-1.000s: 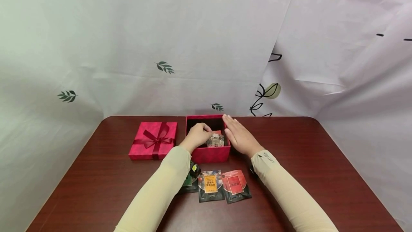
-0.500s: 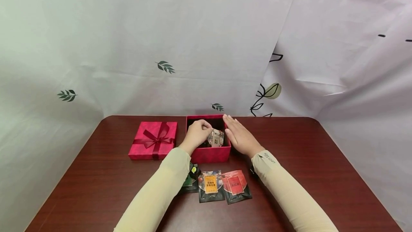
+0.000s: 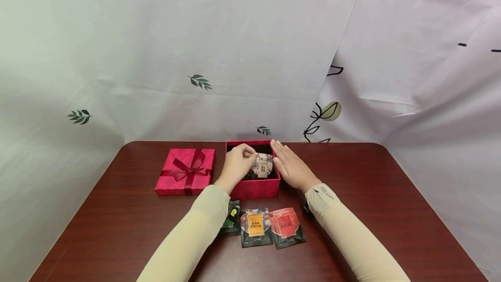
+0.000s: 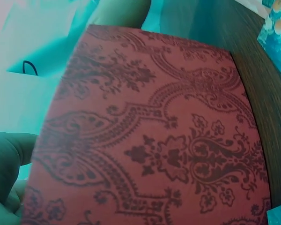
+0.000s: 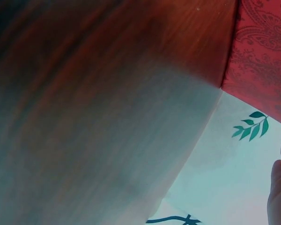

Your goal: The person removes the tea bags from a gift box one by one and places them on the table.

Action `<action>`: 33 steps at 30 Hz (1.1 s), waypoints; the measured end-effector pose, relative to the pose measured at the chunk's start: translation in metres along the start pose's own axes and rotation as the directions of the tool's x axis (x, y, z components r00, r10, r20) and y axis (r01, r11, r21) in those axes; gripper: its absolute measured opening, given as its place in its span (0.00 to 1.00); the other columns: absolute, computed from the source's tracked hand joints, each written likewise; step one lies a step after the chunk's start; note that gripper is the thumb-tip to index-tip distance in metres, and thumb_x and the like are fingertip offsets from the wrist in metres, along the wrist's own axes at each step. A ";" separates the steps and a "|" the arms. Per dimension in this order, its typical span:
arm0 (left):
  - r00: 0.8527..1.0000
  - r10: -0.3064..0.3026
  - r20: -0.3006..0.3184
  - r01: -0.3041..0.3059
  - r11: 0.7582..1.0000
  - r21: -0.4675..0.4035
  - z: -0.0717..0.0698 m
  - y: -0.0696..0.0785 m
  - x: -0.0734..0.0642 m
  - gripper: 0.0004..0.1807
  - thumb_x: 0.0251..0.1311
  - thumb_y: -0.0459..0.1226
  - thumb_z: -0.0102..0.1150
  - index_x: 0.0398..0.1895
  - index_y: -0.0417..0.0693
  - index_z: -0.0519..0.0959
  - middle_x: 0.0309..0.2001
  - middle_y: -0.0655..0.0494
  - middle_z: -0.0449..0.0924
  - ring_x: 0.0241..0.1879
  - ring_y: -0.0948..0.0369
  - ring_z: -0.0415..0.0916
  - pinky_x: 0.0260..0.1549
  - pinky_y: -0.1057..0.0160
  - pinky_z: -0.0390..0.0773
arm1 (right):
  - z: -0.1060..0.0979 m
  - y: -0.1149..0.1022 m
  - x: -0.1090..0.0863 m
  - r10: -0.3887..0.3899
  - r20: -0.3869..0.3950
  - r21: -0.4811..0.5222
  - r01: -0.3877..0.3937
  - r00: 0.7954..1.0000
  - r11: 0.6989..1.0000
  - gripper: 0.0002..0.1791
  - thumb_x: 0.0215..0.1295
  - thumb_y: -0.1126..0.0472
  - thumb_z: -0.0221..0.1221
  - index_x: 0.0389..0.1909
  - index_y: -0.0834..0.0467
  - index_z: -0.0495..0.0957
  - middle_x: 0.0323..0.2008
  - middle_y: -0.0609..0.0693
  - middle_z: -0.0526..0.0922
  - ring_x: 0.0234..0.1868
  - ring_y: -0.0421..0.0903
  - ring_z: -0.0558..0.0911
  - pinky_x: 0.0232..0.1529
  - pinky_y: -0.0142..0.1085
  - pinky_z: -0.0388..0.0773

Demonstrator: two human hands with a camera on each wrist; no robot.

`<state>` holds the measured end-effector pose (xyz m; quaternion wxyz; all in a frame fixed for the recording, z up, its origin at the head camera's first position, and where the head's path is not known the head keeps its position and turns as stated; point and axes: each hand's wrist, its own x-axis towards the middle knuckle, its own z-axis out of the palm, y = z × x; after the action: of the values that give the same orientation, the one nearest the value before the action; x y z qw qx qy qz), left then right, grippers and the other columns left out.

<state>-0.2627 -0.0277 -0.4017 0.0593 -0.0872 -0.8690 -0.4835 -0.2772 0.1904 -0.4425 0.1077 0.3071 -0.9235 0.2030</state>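
A red gift box (image 3: 255,189) with a dark inside stands at the back of the table, its lid off. My left hand (image 3: 236,165) reaches over the front rim and pinches the left edge of a tea sachet (image 3: 263,166) with a pale label, which is inside the box near its right wall. My right hand (image 3: 291,166) lies with straight fingers along the box's right side, fingertips at the back right corner. The left wrist view shows the patterned box wall (image 4: 150,126) close up, with fingers (image 4: 7,168) at its left edge.
Left of the box lies the red lid (image 3: 187,172) with a dark ribbon bow. In front are an orange-labelled sachet (image 3: 256,228), a red one (image 3: 287,228) and a green one (image 3: 232,225) partly under my left sleeve. White cloth (image 3: 235,55) hangs behind the table (image 3: 352,186).
The pale-labelled sachet has risen slightly and turned its face forward in my left hand, covering a red patch seen behind it before. My right hand stays at the box's side.
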 end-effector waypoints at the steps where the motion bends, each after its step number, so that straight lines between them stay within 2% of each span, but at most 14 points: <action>1: 1.000 0.002 -0.003 -0.002 1.000 -0.004 -0.001 0.000 -0.001 0.04 0.66 0.36 0.62 0.38 0.45 0.83 0.34 0.53 0.85 0.35 0.57 0.84 0.35 0.56 0.83 | 0.000 0.000 0.000 -0.003 -0.001 -0.002 0.003 1.000 1.000 0.31 0.82 0.53 0.41 0.78 0.65 0.54 0.78 0.59 0.57 0.79 0.55 0.54 0.76 0.52 0.52; 6: 1.000 0.000 -0.007 -0.001 0.999 -0.046 -0.007 0.003 -0.007 0.05 0.66 0.37 0.63 0.39 0.44 0.84 0.33 0.53 0.85 0.32 0.59 0.83 0.33 0.58 0.83 | -0.002 -0.001 0.000 0.009 0.005 0.004 -0.009 1.000 1.000 0.31 0.82 0.53 0.41 0.78 0.65 0.54 0.78 0.58 0.57 0.79 0.54 0.54 0.77 0.49 0.50; 11: 1.000 -0.019 -0.015 0.018 0.996 -0.090 -0.013 0.003 -0.010 0.06 0.66 0.37 0.64 0.39 0.44 0.84 0.31 0.53 0.84 0.25 0.61 0.82 0.30 0.60 0.83 | -0.003 -0.003 -0.001 0.009 0.009 0.012 -0.010 1.000 1.000 0.32 0.82 0.53 0.41 0.78 0.65 0.53 0.78 0.58 0.56 0.79 0.55 0.54 0.77 0.50 0.50; 17: 0.999 -0.030 -0.037 0.023 0.987 -0.162 -0.022 -0.003 -0.010 0.06 0.66 0.36 0.64 0.39 0.41 0.83 0.31 0.50 0.85 0.23 0.60 0.83 0.32 0.59 0.85 | -0.002 -0.002 0.000 0.023 0.023 0.010 -0.024 0.999 1.000 0.31 0.81 0.56 0.43 0.78 0.64 0.53 0.78 0.57 0.55 0.80 0.52 0.52 0.78 0.47 0.47; 24: 0.995 -0.095 -0.013 0.085 0.938 -0.337 -0.034 -0.004 -0.012 0.08 0.67 0.34 0.63 0.42 0.36 0.82 0.36 0.44 0.84 0.29 0.59 0.83 0.33 0.60 0.86 | -0.002 -0.002 -0.001 0.028 0.023 0.001 -0.028 0.999 1.000 0.31 0.82 0.54 0.41 0.79 0.64 0.53 0.79 0.57 0.55 0.80 0.52 0.52 0.78 0.46 0.47; 30: 0.992 -0.126 -0.006 0.111 0.891 -0.440 -0.046 -0.005 -0.016 0.09 0.68 0.33 0.62 0.45 0.35 0.81 0.39 0.43 0.83 0.33 0.61 0.81 0.34 0.65 0.85 | -0.001 -0.001 -0.001 0.027 0.023 0.007 -0.027 0.999 1.000 0.31 0.81 0.55 0.43 0.79 0.63 0.53 0.79 0.56 0.55 0.80 0.52 0.52 0.78 0.46 0.48; 33: 0.992 -0.127 -0.002 0.112 0.879 -0.464 -0.052 -0.007 -0.019 0.10 0.68 0.33 0.62 0.46 0.34 0.81 0.39 0.44 0.84 0.34 0.62 0.81 0.34 0.66 0.85 | 0.000 -0.001 -0.001 0.024 0.022 0.009 -0.024 0.999 1.000 0.31 0.81 0.57 0.44 0.79 0.64 0.53 0.79 0.57 0.55 0.80 0.52 0.52 0.78 0.46 0.47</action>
<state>-0.2451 -0.0775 -0.3836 0.0210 -0.0371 -0.7312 -0.6808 -0.2761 0.1899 -0.4422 0.0936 0.2985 -0.9274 0.2050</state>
